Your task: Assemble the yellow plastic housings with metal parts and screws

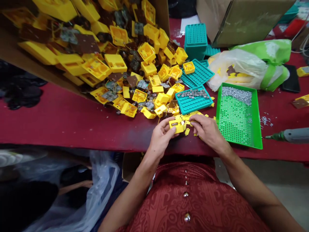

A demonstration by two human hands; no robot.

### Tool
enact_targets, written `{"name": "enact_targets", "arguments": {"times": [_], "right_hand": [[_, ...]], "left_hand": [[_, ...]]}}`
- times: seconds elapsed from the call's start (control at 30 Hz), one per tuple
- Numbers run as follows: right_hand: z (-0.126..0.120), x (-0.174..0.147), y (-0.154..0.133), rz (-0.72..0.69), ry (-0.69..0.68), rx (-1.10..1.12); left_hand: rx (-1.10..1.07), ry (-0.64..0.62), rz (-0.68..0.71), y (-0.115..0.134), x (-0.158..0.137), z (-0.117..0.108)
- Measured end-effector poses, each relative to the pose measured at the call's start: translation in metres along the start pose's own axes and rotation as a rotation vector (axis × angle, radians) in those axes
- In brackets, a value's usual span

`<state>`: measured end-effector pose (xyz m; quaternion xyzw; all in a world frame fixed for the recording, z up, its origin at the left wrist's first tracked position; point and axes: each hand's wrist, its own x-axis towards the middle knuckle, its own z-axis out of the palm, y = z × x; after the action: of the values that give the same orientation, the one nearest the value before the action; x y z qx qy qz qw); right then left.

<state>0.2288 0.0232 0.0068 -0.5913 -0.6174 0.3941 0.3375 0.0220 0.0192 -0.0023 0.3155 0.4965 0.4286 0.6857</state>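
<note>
Left hand is holding yellow case. Right hand is curling near small yellow plates; grip unclear. Teal tray is lying beyond hands; green basket is sitting beside right hand.

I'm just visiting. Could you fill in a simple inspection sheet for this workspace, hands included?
Surface: red cloth under trays and parts.
Job's things: yellow case; small yellow pieces; teal tray bearing silver discs; green tray with screws.
Clutter: other cases spilling from a carton; loose screws right of the green tray.
Hands: left hand grips the yellow case; right hand is at the pieces, fingers bent, its hold unclear.
Cables: pale cable, far right.
Surroundings: cardboard box behind; another person's arm, lower left.
</note>
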Motion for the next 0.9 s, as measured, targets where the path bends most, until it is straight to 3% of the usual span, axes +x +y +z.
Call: {"name": "enact_targets", "arguments": {"times": [0.23,0.5,0.63,0.9], "right_hand": [[0.005,0.005,0.005,0.077,-0.041,0.127],[0.002,0.016,-0.003,-0.048,0.105,0.063],[0.001,0.009,-0.016,0.046,0.044,0.146],[0.02,0.008,-0.04,0.174,0.001,0.386]], "left_hand": [[-0.061,0.044,-0.018,0.004,-0.002,0.002],[-0.077,0.025,0.005,0.005,0.002,-0.003],[-0.055,0.033,0.035,0.003,0.002,-0.003],[0.09,-0.096,0.157,-0.017,0.005,-0.003]]}}
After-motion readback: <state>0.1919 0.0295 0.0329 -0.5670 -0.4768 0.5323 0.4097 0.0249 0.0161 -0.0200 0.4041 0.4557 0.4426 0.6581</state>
